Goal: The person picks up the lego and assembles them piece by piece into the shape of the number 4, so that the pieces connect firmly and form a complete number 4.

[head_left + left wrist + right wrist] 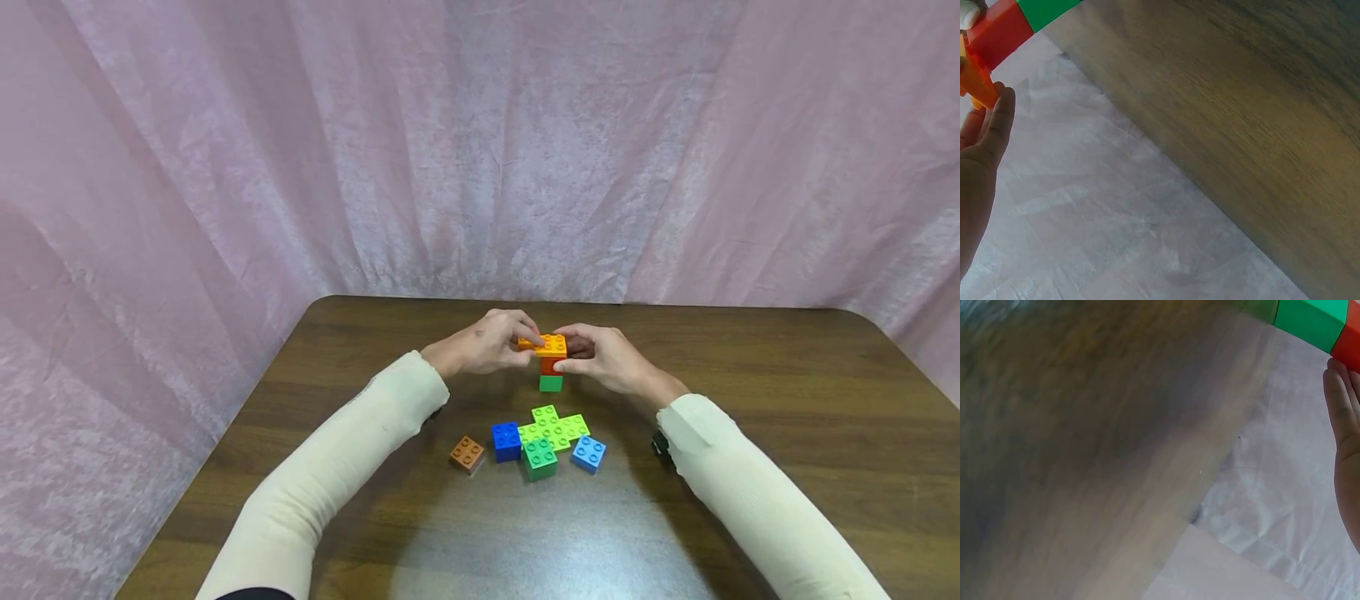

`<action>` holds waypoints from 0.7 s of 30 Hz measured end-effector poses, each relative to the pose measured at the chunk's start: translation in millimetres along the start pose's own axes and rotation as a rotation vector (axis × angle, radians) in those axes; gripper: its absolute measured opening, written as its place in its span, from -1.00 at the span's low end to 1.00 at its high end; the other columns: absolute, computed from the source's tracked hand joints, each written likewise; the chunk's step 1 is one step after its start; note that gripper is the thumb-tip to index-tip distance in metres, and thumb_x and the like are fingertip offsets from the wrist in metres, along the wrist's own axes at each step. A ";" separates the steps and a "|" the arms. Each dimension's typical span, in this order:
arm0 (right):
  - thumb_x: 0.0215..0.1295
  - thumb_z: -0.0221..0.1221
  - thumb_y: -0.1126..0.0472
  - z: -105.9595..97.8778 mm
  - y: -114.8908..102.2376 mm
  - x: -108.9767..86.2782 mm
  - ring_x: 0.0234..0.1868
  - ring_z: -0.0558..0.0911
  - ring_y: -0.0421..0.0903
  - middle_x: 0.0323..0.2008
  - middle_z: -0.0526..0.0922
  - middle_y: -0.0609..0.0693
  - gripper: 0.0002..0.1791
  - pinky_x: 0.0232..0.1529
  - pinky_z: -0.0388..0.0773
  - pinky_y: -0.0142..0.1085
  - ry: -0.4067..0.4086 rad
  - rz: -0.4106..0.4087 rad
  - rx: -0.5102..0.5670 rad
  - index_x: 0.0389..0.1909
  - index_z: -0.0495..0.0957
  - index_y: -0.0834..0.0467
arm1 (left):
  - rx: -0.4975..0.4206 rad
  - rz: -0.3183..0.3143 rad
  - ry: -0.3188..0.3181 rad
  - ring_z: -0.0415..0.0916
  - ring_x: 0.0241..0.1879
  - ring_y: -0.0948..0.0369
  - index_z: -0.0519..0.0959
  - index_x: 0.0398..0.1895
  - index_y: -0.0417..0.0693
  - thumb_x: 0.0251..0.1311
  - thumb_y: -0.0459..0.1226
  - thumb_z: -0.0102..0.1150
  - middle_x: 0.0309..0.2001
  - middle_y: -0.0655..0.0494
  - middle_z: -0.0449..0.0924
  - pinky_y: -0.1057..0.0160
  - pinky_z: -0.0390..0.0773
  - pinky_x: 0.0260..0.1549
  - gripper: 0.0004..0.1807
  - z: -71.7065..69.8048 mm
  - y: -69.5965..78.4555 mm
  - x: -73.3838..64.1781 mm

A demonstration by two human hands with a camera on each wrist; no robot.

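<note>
My left hand [498, 340] pinches a flat orange brick [555, 343] with studs on top, thumb at its near side and fingers over its left end. Directly beneath is a red brick [548, 365], which my right hand [609, 360] grips between thumb and fingers from the right. A green brick [551, 383] forms the bottom of this stack. The left wrist view catches the orange brick [977, 84] against the red brick [1001, 32] at its upper left corner. In the right wrist view, fingertips lie at the red brick [1350, 339], beside the green brick [1313, 319].
Nearer on the wooden table [390, 533] lies a cross-shaped group of lime green bricks [550, 429]. Around it are a dark blue brick [506, 442], a green brick [540, 460] and a light blue brick [588, 454]. A brown brick [467, 454] lies left. Pink curtains [480, 150] hang behind.
</note>
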State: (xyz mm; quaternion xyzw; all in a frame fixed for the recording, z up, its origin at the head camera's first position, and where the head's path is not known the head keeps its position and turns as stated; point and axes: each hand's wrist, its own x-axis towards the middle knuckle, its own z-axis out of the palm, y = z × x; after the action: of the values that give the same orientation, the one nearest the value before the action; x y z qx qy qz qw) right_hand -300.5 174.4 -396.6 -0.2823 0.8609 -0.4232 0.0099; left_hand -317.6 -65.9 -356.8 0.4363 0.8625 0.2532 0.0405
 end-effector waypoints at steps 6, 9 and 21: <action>0.31 0.33 0.24 -1.4 -0.5 -0.4 -0.06 0.71 0.04 -0.04 0.71 0.19 -0.51 -0.03 0.66 -0.09 0.005 0.002 0.030 0.21 0.51 0.32 | 0.014 -0.012 -0.010 0.54 -0.04 0.12 0.68 0.08 -0.18 0.30 -0.35 0.23 0.09 -0.04 0.54 0.40 0.59 -0.10 -0.70 0.5 0.3 0.0; 0.35 0.30 0.20 -2.0 -0.1 0.2 -0.07 0.70 0.03 -0.04 0.71 0.19 -0.54 -0.04 0.66 -0.11 0.006 -0.001 0.044 0.19 0.53 0.32 | 0.014 -0.007 -0.003 0.55 -0.05 0.12 0.68 0.07 -0.19 0.30 -0.35 0.23 0.09 -0.05 0.54 0.40 0.60 -0.12 -0.70 0.8 0.5 -0.4; 0.33 0.32 0.17 -4.6 -2.6 2.0 -0.09 0.70 -0.03 -0.06 0.72 0.11 -0.57 -0.05 0.66 -0.22 -0.031 0.040 0.057 0.15 0.56 0.27 | 0.004 -0.006 0.024 0.56 -0.01 0.09 0.67 0.09 -0.20 0.29 -0.39 0.26 0.08 -0.07 0.55 0.20 0.65 -0.04 -0.69 4.9 -0.6 -2.3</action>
State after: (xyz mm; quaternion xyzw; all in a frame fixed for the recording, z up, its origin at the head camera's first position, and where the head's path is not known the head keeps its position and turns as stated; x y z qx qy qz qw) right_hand -302.1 175.5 -391.3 -0.2711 0.8537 -0.4428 0.0397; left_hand -315.2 -66.0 -361.8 0.4309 0.8646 0.2567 0.0301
